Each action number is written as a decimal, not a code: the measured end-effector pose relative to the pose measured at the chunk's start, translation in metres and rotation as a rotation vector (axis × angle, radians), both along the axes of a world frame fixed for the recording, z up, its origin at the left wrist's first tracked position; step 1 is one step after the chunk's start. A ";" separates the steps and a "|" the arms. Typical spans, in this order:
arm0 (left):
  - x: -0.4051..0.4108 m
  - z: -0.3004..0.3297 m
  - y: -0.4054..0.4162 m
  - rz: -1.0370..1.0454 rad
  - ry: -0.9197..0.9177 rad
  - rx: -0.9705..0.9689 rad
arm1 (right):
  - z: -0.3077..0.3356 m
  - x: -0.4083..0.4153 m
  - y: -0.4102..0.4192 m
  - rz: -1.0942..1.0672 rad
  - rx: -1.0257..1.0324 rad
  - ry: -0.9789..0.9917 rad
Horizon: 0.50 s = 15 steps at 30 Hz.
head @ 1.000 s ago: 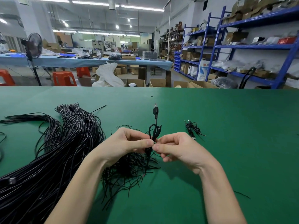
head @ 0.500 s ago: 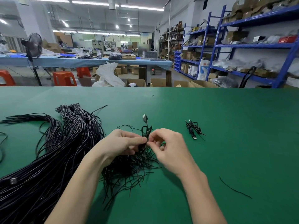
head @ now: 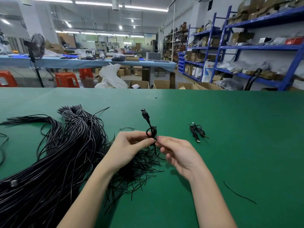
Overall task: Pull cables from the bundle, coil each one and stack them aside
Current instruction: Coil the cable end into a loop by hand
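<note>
while my left hand (head: 131, 146) pinches the small coiled black usb cable (head: 152, 131) above the green felt table (head: 230, 129), my right hand (head: 179, 153) nips its tie at the waist, other fingers loosely spread. if either pinch eases, the loops could spring open over the black cable bundle (head: 54, 162).

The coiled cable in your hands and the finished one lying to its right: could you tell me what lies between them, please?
Nothing: in the head view, only bare green table separates the held cable from the finished coil.
</note>
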<state>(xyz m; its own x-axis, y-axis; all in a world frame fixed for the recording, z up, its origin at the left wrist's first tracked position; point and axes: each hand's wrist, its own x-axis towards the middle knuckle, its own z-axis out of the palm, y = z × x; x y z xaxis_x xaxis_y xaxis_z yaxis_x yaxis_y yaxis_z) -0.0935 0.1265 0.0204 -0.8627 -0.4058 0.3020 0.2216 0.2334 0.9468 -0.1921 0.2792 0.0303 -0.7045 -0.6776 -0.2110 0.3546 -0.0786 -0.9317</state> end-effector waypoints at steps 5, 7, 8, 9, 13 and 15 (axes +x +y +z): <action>-0.002 -0.001 0.000 0.017 0.002 -0.042 | -0.004 0.001 -0.003 -0.037 -0.037 -0.007; -0.002 -0.002 0.001 0.023 -0.010 -0.051 | -0.006 0.001 -0.003 -0.060 -0.062 0.037; -0.002 -0.002 0.002 0.030 -0.020 -0.058 | -0.007 0.001 -0.004 -0.070 -0.079 0.070; -0.003 -0.001 0.003 0.040 -0.038 -0.052 | -0.008 0.001 -0.004 -0.081 -0.099 0.117; -0.006 0.007 0.005 -0.034 -0.226 0.256 | -0.016 0.004 -0.006 -0.179 -0.137 0.552; -0.006 0.011 0.006 -0.092 -0.352 0.430 | -0.020 0.005 -0.007 -0.236 -0.126 0.876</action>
